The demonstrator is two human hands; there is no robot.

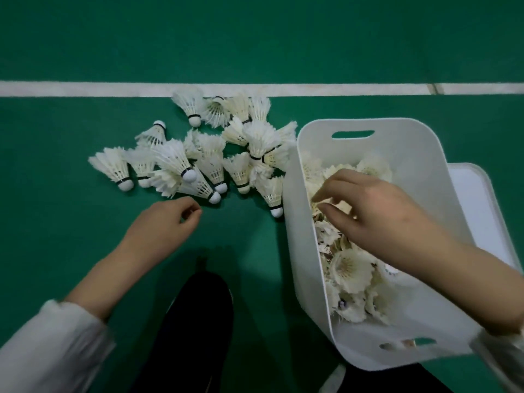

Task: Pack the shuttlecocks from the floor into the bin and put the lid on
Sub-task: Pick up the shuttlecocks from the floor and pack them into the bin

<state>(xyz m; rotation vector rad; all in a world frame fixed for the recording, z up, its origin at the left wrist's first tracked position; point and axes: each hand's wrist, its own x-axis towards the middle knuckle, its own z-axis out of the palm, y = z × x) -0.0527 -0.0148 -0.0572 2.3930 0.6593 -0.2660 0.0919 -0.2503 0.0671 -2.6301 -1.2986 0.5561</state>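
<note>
Several white feather shuttlecocks (198, 154) lie in a loose pile on the green floor, left of a white plastic bin (300, 251) with handle cut-outs. The bin holds several shuttlecocks (351, 268). My right hand (374, 211) reaches down into the bin, fingers spread over the shuttlecocks inside, gripping nothing that I can see. My left hand (167, 222) hovers over the floor just below the pile, fingers loosely curled and empty, close to the nearest cork tip. The white lid (479, 211) lies flat on the floor behind the bin's right side, partly hidden by it.
A white court line (85, 88) runs across the floor just beyond the pile. My dark-trousered knee (198, 321) is at the bottom centre, between the arms. Bare green floor stretches to the left and beyond the line.
</note>
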